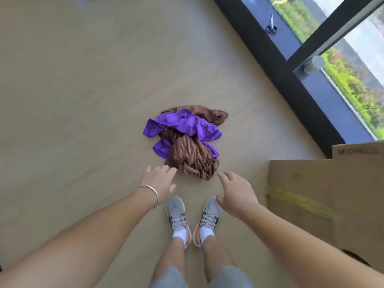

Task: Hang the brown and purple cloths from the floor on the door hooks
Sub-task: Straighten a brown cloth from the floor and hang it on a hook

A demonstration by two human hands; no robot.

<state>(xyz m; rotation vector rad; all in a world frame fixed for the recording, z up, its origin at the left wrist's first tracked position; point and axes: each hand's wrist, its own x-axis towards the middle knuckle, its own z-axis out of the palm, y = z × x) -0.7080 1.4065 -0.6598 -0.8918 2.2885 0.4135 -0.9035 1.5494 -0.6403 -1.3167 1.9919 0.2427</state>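
Lying crumpled together on the pale floor (72, 90), the purple cloth (182, 124) and the brown cloth (192, 156) make one tangled heap; the purple one spreads across the middle and pokes out at the left and right edges, while the brown one shows both at the far side and as a pleated bundle on the near side, on top of the purple; both arms reach down toward the heap from the near edge of the view; the left hand (156, 180), with a thin bracelet (151, 192) at the wrist, has its fingers spread and relaxed, holding nothing, its fingertips just beside the near left corner of the heap; the right hand (235, 195) is likewise loose and empty, fingers lightly bent, near the brown bundle's near right edge but apart from it; two grey sneakers (176, 213) stand side by side between the arms; a cardboard box (332, 190) sits to the right; a dark-framed window (295, 65) runs diagonally at the upper right, with scissors (271, 26) lying beyond the frame.
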